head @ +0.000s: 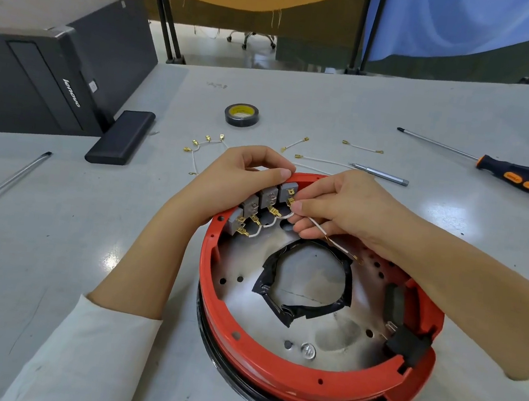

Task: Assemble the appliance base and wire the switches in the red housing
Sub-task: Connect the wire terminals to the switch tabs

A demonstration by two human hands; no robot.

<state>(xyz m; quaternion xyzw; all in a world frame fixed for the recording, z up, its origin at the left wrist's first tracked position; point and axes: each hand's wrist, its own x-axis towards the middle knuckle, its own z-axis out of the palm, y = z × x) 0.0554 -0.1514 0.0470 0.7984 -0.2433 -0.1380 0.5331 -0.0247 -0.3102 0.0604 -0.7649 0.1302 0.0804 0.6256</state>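
Four grey switches (pixel 268 200) are steadied at centre frame inside the red housing (pixel 270 370) by the left hand (pixel 246 178); a thin, limp jumper wire (pixel 334 241), best gripped by its brass terminal, is pinched by the right hand (pixel 338 208).

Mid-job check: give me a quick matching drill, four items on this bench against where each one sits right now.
Items:
1. tape roll
2. orange-handled screwdriver
3. black computer tower
4. white jumper wire

Places:
A. pinched in the right hand
B. far left of the table
C. beyond the left hand, mid-table
D. far right of the table

Pairs: 1-C, 2-D, 3-B, 4-A
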